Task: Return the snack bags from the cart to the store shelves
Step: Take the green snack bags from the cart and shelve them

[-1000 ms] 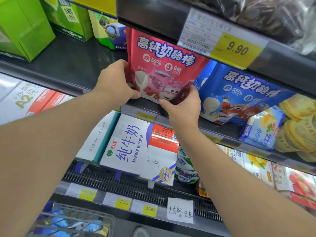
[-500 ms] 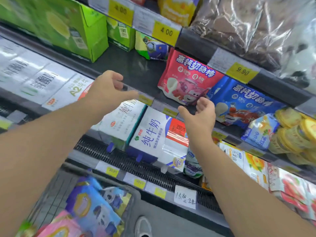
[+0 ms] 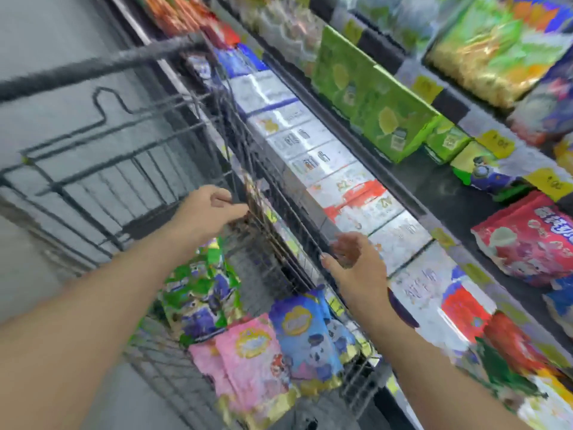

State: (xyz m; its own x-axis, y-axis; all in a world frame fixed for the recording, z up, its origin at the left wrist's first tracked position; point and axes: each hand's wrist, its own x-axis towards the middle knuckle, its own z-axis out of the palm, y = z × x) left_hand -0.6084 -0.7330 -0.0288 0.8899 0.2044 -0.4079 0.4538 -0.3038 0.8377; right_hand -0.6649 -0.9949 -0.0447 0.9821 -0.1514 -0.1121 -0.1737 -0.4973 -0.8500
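The view is motion-blurred. The wire cart (image 3: 93, 66) stands to the left of the shelves and holds several snack bags: a green and purple one (image 3: 201, 290), a pink one (image 3: 248, 352) and a blue one (image 3: 307, 330). A thin brownish bag (image 3: 257, 212) stands on edge against the cart's right wall. My left hand (image 3: 210, 212) is inside the cart with its fingers curled at that bag's edge; blur hides whether it grips. My right hand (image 3: 350, 259) hovers over the cart's right rim, fingers relaxed, holding nothing. The red snack bag (image 3: 527, 237) sits on the shelf at right.
Milk cartons (image 3: 310, 150) line the lower shelf right beside the cart. Green boxes (image 3: 372, 100) and a small green and purple bag (image 3: 483, 175) stand on the dark shelf above, with yellow price tags (image 3: 496, 144) along its upper edge. Grey floor lies left of the cart.
Both hands left the red bag on the shelf and dropped toward the cart. My view swung left and down, bringing the cart and its bags into sight.
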